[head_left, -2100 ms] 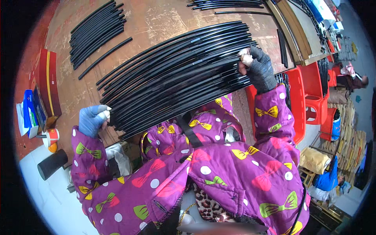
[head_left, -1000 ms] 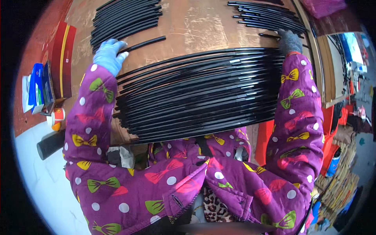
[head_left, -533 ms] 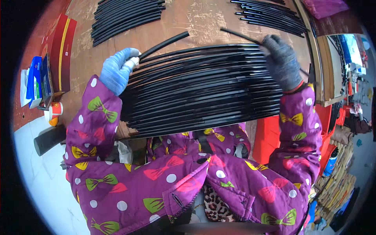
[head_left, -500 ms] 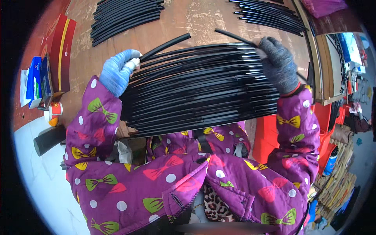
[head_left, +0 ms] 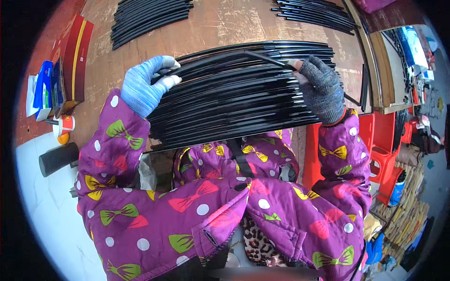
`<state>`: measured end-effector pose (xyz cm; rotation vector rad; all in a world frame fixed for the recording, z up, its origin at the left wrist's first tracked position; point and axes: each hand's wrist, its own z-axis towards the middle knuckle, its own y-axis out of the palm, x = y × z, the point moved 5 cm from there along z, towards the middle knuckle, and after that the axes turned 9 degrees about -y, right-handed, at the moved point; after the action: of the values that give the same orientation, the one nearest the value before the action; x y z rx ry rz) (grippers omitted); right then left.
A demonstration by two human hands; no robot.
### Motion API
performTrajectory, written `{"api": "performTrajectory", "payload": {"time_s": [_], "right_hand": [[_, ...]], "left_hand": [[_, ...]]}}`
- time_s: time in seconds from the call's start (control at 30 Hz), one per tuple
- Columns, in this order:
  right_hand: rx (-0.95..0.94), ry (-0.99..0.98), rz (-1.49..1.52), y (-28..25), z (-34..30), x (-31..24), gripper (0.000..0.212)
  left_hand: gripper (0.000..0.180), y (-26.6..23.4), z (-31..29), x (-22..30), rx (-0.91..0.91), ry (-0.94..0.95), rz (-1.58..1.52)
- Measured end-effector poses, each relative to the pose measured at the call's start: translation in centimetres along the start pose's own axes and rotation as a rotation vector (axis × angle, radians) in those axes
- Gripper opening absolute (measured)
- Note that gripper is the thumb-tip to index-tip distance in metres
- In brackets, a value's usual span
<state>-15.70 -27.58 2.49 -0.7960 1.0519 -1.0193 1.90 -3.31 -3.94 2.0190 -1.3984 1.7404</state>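
My left hand (head_left: 144, 86), in a light blue glove with pale fingertips, holds a thick black tube (head_left: 211, 62) between thumb and fingers. In a dark grey glove with bare fingertips, my right hand (head_left: 323, 89) pinches a thinner black rod (head_left: 268, 59) that runs on past the hand to the right. The tube's right end and the rod's left end meet above the pile; whether the rod is inside the tube cannot be made out. Beneath both hands lies a wide layer of black rods (head_left: 225, 103), side by side across the worktable (head_left: 225, 28).
Two more bundles of black rods lie at the far left (head_left: 150, 21) and far right (head_left: 311, 14). A red box (head_left: 75, 61), a blue packet (head_left: 43, 89) and a paper cup (head_left: 65, 124) stand at left. Red plastic stools (head_left: 384, 159) are at right, beyond a wooden frame (head_left: 391, 70).
The tube and rod ends, apart before, have come together. My right hand has moved slightly left and down, and my left hand's fingers have shifted right along with the tube.
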Motion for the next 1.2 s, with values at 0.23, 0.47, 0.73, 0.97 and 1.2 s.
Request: {"api": "performTrajectory", "payload": {"time_s": [0.23, 0.47, 0.73, 0.97, 1.2], "right_hand": [[-0.091, -0.133, -0.157, 0.9, -0.3, -0.6, 0.028], [0.047, -0.162, -0.105, -0.5, 1.8, -1.3, 0.023], [0.427, 0.423, -0.055, -6.0, -6.1, 7.9, 0.024], [0.435, 0.619, 0.435, -4.2, -7.1, 8.6, 0.02], [0.62, 0.587, 0.836, -0.3, -6.0, 4.4, 0.014]], "left_hand": [[0.02, 1.0, 0.4, 0.8, 0.04, 0.34, 0.215], [0.016, 1.9, 0.5, 0.6, -0.032, 0.269, 0.211], [0.019, 1.1, 0.2, -1.8, -0.25, -0.044, -0.122], [0.021, 1.4, -0.1, -1.7, -0.216, -0.114, -0.008], [0.019, 0.8, -1.4, 0.0, -0.034, 0.213, 0.1]]}}
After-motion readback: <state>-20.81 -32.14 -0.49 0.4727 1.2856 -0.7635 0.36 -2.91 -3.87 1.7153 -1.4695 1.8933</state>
